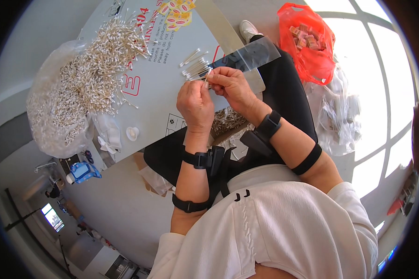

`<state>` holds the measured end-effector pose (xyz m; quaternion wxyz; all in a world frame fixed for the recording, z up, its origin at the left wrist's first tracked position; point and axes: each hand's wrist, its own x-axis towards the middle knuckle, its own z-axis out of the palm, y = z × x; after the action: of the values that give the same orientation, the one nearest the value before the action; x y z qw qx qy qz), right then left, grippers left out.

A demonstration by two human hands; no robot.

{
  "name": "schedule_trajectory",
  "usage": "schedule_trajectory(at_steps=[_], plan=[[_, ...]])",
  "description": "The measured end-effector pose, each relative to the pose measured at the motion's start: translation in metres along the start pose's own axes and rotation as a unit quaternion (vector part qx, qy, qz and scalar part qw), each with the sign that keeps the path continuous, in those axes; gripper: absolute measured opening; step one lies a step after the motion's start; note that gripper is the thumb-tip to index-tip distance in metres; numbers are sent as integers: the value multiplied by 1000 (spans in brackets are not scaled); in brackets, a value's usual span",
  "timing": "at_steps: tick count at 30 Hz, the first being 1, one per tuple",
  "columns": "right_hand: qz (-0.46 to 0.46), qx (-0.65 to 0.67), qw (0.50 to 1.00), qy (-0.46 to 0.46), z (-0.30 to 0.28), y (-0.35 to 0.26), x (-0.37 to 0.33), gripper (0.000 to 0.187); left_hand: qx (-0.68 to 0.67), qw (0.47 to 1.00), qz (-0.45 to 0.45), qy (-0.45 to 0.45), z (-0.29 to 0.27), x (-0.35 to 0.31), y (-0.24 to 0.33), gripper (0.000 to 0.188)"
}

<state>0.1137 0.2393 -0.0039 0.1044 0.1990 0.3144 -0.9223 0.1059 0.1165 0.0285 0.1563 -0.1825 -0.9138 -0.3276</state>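
My left hand and my right hand meet at the fingertips over the table's near right part. Both are closed in a pinch on what looks like a cotton swab, mostly hidden by the fingers. Just beyond the fingertips lies a small row of cotton swabs on the tabletop. Next to it, a clear plastic sleeve sticks out past the table's right edge. A large heap of loose cotton swabs spills from a clear bag at the left.
Yellow and white packets lie at the table's far side. A small white cap-like piece sits near its front edge. Below my hands is a box of swabs. A red bag with small bundles stands on the floor, right.
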Motion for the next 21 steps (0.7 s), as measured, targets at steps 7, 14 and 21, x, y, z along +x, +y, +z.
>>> schedule_trajectory(at_steps=[7, 14, 21], plan=[[15, -13, 1000, 17, -3, 3, 0, 7, 18, 999, -15, -22, 2, -4, -5, 7], [27, -72, 995, 64, -9, 3, -3, 8, 51, 999, 3, -5, 0, 14, -24, 9], [20, -60, 996, 57, -11, 0, -4, 9, 37, 999, -31, 3, 1, 19, -20, 13]])
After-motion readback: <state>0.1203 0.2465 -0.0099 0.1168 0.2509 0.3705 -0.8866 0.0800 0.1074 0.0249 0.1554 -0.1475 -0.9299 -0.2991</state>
